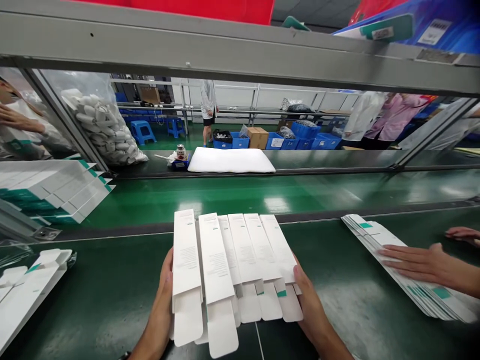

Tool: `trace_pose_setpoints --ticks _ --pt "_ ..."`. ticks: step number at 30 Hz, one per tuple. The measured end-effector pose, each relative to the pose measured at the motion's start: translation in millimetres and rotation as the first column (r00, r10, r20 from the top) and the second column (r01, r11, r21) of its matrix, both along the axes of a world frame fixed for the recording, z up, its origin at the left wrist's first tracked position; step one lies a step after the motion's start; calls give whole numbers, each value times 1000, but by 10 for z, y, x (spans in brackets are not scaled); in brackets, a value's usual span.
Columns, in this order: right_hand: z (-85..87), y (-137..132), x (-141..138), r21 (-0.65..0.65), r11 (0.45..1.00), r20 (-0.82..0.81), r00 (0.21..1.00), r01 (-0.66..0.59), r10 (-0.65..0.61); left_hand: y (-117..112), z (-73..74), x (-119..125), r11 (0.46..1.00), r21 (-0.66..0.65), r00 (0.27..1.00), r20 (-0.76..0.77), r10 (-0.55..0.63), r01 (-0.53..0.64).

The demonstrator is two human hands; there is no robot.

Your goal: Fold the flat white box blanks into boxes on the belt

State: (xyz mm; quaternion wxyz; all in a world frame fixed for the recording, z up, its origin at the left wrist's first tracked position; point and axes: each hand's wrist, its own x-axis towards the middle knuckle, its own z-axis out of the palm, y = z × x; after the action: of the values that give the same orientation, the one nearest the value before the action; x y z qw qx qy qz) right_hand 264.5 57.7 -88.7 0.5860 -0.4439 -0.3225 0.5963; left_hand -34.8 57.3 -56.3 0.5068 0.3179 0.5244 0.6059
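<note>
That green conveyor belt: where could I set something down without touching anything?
Bare belt lies between the fanned white cartons and a co-worker's hand on a flattened carton stack. More lies between the left hand and the carton pile at far left. It's crowded around the fanned cartons and the right hand.

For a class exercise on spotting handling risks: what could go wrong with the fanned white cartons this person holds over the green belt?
Held only at the sides by the left hand and right hand, the fanned cartons might slip onto the belt. Their dangling flaps could crease if they catch the belt.
</note>
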Motion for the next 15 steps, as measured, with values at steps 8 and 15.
trace_pose_setpoints --ticks 8,15 --pt "-38 866 -77 186 981 21 998 53 -58 650 -2 -220 994 113 991 -130 22 -7" --pt "11 2059 -241 280 957 37 996 72 -86 1958 -49 -334 982 183 992 -127 -15 38"
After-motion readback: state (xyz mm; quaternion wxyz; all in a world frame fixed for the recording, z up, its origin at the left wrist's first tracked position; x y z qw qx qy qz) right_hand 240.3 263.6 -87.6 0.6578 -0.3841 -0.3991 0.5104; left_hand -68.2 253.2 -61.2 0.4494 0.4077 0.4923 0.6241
